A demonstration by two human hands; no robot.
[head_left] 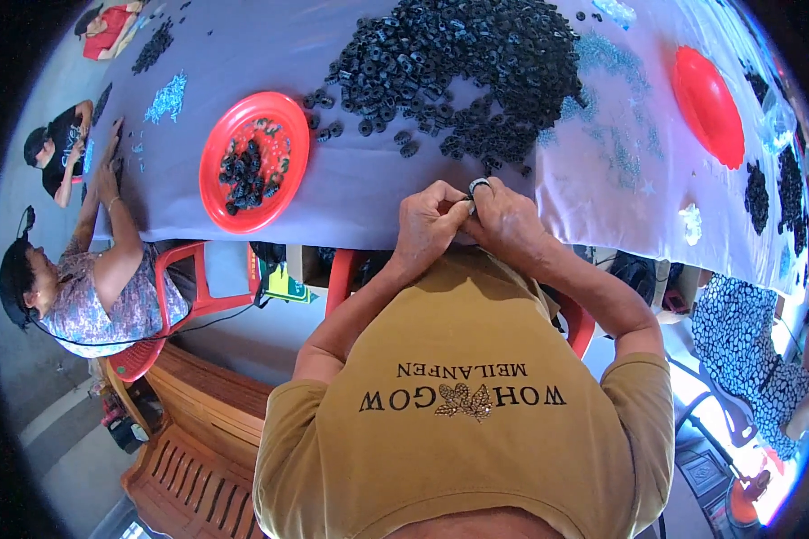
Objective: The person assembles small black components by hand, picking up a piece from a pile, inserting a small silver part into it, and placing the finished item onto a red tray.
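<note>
At about ten o'clock a red plate [253, 162] sat on the pale cloth-covered table [368, 193], holding a small heap of black rings mixed with a few pale bits. Toward twelve o'clock a large pile of black rings [463, 67] spread over the cloth, with loose ones scattered at its near edge. At the centre, the left hand [427, 225] and the right hand [503, 220] met at the table's near edge, fingers pinched together around one small ring [479, 186], a dark ring with a pale rim. How each finger gripped it was hard to make out. At two o'clock a second red plate [708, 106] lay tilted by the lens, its contents hidden. Other people at the left rim were partly cut off.
</note>
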